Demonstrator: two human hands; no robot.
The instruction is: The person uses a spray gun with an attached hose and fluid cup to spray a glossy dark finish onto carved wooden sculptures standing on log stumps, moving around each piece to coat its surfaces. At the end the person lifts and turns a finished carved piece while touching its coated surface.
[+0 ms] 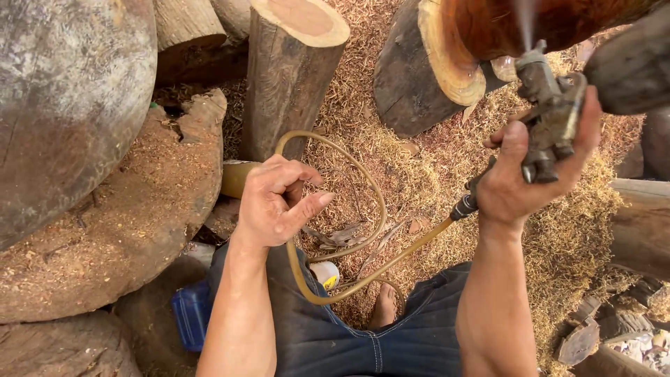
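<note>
Spray gun: I see a grimy grey metal spray gun (551, 115) up at the right of the view, its nozzle aimed at the hollowed reddish-brown wooden bowl with a pale rim (481, 35) just above it; a thin mist shows at the tip.
Right hand: my right hand (534, 178) is wrapped tight around the gun's grip, fingers curled over the body.
Hose: the yellowish rubber air hose (363, 209) runs from the gun's black fitting down past my knee, then loops up to the other hand.
Left hand: my left hand (276, 202) is loosely closed on the hose loop, thumb and forefinger partly spread.
Risk, kink: I judge the loop tight enough that a tug from either hand could fold it and starve the spray.
Risk, snag: the hose lies near my bare foot (384, 307) and blue denim trousers (363, 342); a shift of the leg could drag the gun off aim.
Risk, dust: the floor of tan wood shavings (558, 237) is loose, so air blast could throw chips onto the wet surface.
Risk, overspray: the gun sits very near the bowl, so I expect runs if it lingers.
Surroundings: an upright cut log (296, 63) and a big flat sawdust-covered wood slab (118, 216) crowd the left.
</note>
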